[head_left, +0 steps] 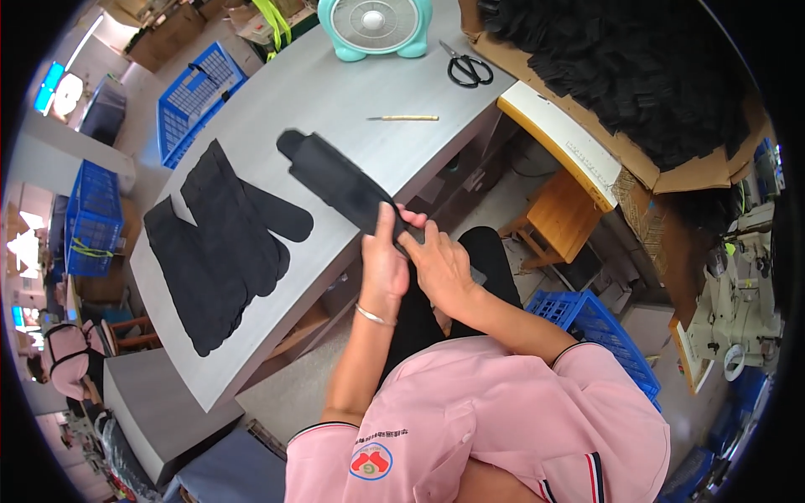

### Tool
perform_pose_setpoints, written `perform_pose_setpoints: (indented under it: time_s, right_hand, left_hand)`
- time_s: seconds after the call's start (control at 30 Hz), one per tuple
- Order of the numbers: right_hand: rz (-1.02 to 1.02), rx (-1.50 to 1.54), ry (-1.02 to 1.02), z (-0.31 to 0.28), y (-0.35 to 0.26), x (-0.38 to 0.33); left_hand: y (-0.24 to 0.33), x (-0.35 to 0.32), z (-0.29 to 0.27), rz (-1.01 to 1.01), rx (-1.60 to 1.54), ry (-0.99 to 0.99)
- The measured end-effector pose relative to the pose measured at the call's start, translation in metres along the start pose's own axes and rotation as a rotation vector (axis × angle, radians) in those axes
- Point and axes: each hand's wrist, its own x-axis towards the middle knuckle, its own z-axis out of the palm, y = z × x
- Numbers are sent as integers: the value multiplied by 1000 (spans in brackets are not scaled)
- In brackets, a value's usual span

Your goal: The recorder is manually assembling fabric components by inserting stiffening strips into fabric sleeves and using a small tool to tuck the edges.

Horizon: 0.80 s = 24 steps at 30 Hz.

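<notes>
A long black fabric piece with a narrow rounded tab at its far end is held over the near edge of the table. My left hand is closed round its near end, thumb on top. Beside it, my right hand pinches the same end, fingertips close to the left hand's fingers. What lies between the fingers is partly hidden. To the left, several more black fabric pieces lie in a fanned, overlapping pile on the grey table.
A turquoise fan, black-handled scissors and a thin pale-handled tool are on the table. A cardboard box full of black pieces stands far right. Nearby are a wooden stool and blue crates.
</notes>
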Motion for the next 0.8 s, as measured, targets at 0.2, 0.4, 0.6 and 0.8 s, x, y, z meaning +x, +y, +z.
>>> perform_pose_setpoints:
  time_s: [0.2,0.4,0.6,0.8]
  right_hand:
    - [10,89,13,7,-5,6]
    - [-27,115,-104,4,-5,-9]
    - [37,150,-134,26,-4,7]
    - [-101,142,35,7,-3,-4]
  left_hand:
    - [1,-15,-6,-91,19,34]
    - [13,2,-17,-56,-64,172]
    - [-14,-9,-19,-53,-43,93]
    - [11,15,-40,-121,-224,64]
